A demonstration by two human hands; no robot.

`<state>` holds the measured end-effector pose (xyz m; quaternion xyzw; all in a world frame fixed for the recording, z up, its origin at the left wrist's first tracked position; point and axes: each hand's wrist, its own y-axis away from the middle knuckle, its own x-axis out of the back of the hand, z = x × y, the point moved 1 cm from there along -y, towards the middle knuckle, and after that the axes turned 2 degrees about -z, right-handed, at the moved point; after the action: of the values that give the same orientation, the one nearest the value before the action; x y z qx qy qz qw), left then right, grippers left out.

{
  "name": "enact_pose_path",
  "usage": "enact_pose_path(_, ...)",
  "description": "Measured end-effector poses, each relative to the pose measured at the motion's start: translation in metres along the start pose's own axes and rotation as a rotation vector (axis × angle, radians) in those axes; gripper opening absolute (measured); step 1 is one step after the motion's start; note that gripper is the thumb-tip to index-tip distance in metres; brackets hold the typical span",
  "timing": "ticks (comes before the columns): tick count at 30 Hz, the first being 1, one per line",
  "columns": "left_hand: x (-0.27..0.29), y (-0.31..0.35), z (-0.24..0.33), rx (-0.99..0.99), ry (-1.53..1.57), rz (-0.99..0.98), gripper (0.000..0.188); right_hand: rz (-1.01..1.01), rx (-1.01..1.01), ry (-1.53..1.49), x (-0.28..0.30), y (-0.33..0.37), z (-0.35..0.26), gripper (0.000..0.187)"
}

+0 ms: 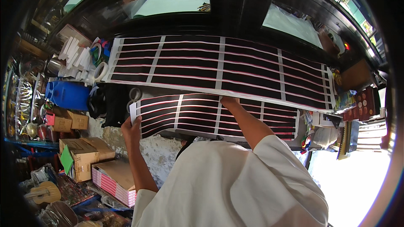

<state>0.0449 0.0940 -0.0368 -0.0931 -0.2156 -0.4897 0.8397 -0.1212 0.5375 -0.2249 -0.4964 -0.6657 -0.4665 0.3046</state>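
A long sheet [198,115] printed with black panels, pale bands and pink-edged lines lies in front of me. My left hand [133,129] is closed on its left end, by a plain white margin, and that end curves a little. My right hand [229,102] reaches over the sheet to its far edge, at the front edge of a larger stack of sheets [252,75] with the same pattern. The fingers of that hand are mostly hidden, so their grip cannot be made out. The stack lies flat just beyond, partly over the near sheet's far side.
Tape rolls [101,71] and white rolled pieces [75,54] sit left of the stack, above a blue plastic container [67,95]. Cardboard boxes [82,157] and a pink-edged pile [113,185] stand low on the left. Dark cabinets with glass panes [172,6] border the far side.
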Motion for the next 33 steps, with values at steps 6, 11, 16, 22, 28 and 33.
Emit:
enact_pose_path(6, -0.001, -0.003, -0.01, 0.02, 0.089, 0.006, 0.024, -0.164, 0.082, 0.113, 0.007, -0.007, 0.006, 0.046)
enact_pose_path(11, -0.001, -0.003, -0.02, 0.006, 0.143, 0.02, 0.021, 0.034, 0.265, 0.08, 0.002, 0.001, 0.02, 0.041)
enact_pose_path(16, 0.005, -0.009, -0.031, 0.012, 0.182, 0.016, 0.02, 0.069, 0.359, 0.232, 0.003, 0.001, 0.039, 0.038)
enact_pose_path(22, 0.003, -0.015, -0.037, -0.011, 0.197, 0.038, 0.018, 0.031, 0.449, 0.151, 0.0, 0.014, 0.054, 0.034)
enact_pose_path(28, 0.005, -0.015, -0.035, -0.013, 0.151, 0.019, 0.015, -0.005, 0.334, 0.067, 0.006, 0.016, 0.037, 0.032)
enact_pose_path(33, 0.015, -0.011, -0.032, 0.041, 0.059, -0.016, 0.016, -0.09, 0.252, -0.095, 0.012, 0.014, 0.022, 0.029)
